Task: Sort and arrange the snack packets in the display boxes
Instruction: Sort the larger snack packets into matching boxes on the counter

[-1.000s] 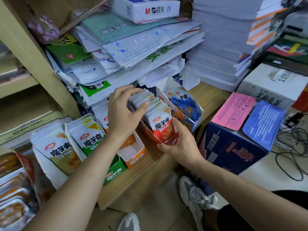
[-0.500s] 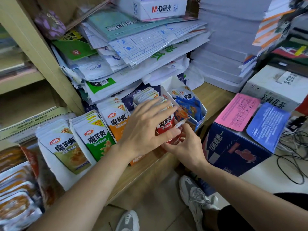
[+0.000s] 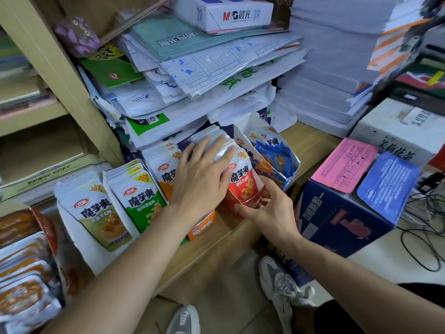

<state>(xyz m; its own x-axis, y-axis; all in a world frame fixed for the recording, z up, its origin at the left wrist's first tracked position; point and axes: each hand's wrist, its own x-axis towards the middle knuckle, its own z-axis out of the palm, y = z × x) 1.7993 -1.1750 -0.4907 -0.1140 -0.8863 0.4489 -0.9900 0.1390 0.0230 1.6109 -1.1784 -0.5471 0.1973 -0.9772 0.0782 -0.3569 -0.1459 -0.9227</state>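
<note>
A row of display boxes stands on a wooden shelf (image 3: 216, 239). Red snack packets (image 3: 243, 182) fill the red box (image 3: 250, 202) in the middle. My left hand (image 3: 202, 174) lies flat, fingers spread, on the tops of the red packets. My right hand (image 3: 269, 210) grips the front lower edge of the red box. To the right is a box of blue packets (image 3: 272, 157). To the left stand orange packets (image 3: 166, 169) in an orange box (image 3: 202, 227), then green packets (image 3: 142, 201) and olive packets (image 3: 96, 213).
A heap of plastic-wrapped stationery (image 3: 192, 75) hangs over the boxes from behind. A blue carton (image 3: 337, 218) with pink and blue slips stands at the right, with cables (image 3: 423, 237) beyond it. Trays of orange food packs (image 3: 21, 273) lie at the lower left. My shoes (image 3: 281, 283) are below.
My left hand left the back of the red stack and now presses flat on its top. The right hand stayed at the red box's front. The view shifted slightly.
</note>
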